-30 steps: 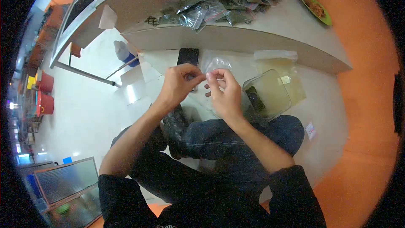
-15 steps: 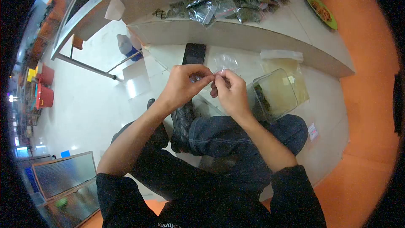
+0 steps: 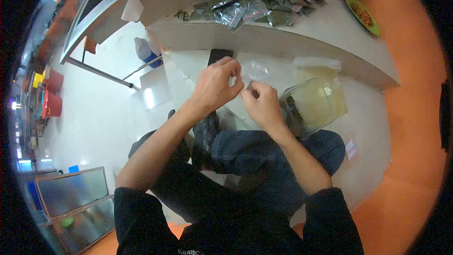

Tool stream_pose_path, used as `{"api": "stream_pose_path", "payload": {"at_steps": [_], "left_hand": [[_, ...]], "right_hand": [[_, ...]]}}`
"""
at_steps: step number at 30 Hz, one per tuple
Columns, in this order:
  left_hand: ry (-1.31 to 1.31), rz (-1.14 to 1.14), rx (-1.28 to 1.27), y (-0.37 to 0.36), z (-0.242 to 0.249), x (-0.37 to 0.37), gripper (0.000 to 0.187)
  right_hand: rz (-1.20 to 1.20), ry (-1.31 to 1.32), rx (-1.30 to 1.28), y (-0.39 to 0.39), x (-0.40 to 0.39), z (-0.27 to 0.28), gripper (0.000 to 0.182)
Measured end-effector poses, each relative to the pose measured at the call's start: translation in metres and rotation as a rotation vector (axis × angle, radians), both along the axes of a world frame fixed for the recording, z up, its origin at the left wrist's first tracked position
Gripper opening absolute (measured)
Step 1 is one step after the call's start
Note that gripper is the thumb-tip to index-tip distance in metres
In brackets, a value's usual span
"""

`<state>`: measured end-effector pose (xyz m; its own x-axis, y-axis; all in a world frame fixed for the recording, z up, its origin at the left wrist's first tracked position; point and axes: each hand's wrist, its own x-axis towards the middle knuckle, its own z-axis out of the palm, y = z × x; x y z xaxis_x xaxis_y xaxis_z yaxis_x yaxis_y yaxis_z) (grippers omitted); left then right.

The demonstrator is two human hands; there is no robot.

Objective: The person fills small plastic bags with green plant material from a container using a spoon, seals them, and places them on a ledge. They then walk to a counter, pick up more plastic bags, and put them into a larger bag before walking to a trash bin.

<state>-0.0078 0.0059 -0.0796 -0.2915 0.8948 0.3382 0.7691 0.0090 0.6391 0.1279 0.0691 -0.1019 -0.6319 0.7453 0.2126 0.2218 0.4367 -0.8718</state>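
A small clear zip bag (image 3: 254, 71) is held up in front of me over the white counter (image 3: 358, 113). My left hand (image 3: 216, 87) pinches its left top edge and my right hand (image 3: 262, 105) pinches the edge beside it, fingertips nearly touching. Just right of my right hand stands a clear plastic tub (image 3: 312, 106) with dark green leaves in its left part. A black phone (image 3: 218, 55) lies on the counter behind my left hand, partly hidden by it.
A pile of several filled clear bags of green leaves (image 3: 259, 1) lies on the raised ledge. A stack of flat plastic bags (image 3: 317, 64) sits behind the tub. A green plate of food (image 3: 362, 15) is far right. My crossed legs in jeans (image 3: 264, 153) fill the foreground.
My hands have risen slightly toward the ledge with the bag. The left hand now covers more of the phone, and its fingers have shifted along the bag's top edge.
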Motion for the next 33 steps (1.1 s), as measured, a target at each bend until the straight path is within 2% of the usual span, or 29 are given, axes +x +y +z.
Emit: {"api": "stream_pose_path", "payload": {"at_steps": [1, 4, 7, 13, 16, 19, 22, 26, 29, 31, 33], "left_hand": [[-0.005, -0.05, 0.0, 0.0, 0.003, 0.001, 0.017], [-0.321, -0.099, -0.033, -0.006, 0.019, 0.009, 0.019], [-0.255, -0.139, 0.095, -0.009, 0.017, -0.001, 0.024], [-0.197, -0.246, -0.149, -0.02, 0.014, -0.014, 0.026], [-0.219, -0.112, -0.205, -0.021, 0.01, -0.015, 0.024], [-0.204, -0.039, -0.124, -0.02, 0.004, -0.017, 0.018], [-0.65, 0.004, -0.18, -0.019, 0.004, -0.018, 0.015], [-0.5, -0.096, -0.233, -0.024, 0.009, -0.012, 0.021], [-0.538, -0.12, -0.216, -0.024, 0.017, -0.009, 0.027], [-0.615, -0.118, -0.143, -0.024, 0.018, -0.026, 0.031], [-0.749, -0.014, -0.317, -0.029, 0.015, -0.049, 0.033]], "right_hand": [[0.029, 0.036, -0.014, 0.002, 0.002, 0.004, 0.017], [0.063, 0.127, -0.155, -0.002, 0.001, 0.015, 0.017], [0.078, 0.029, -0.009, -0.001, 0.004, 0.017, 0.016], [0.04, -0.193, 0.146, -0.007, 0.002, 0.007, 0.013], [0.04, -0.099, 0.163, -0.011, 0.001, 0.008, 0.024], [0.199, 0.106, 0.425, -0.021, 0.001, 0.022, 0.029], [0.309, -0.113, 0.416, -0.023, 0.002, 0.019, 0.03], [0.448, -0.322, 0.539, -0.015, 0.006, 0.006, 0.027], [0.444, -0.453, 0.382, -0.014, 0.005, 0.014, 0.026], [0.43, -0.239, 0.201, -0.012, 0.005, 0.019, 0.023], [0.459, -0.054, 0.109, -0.013, 0.005, 0.028, 0.021]]}}
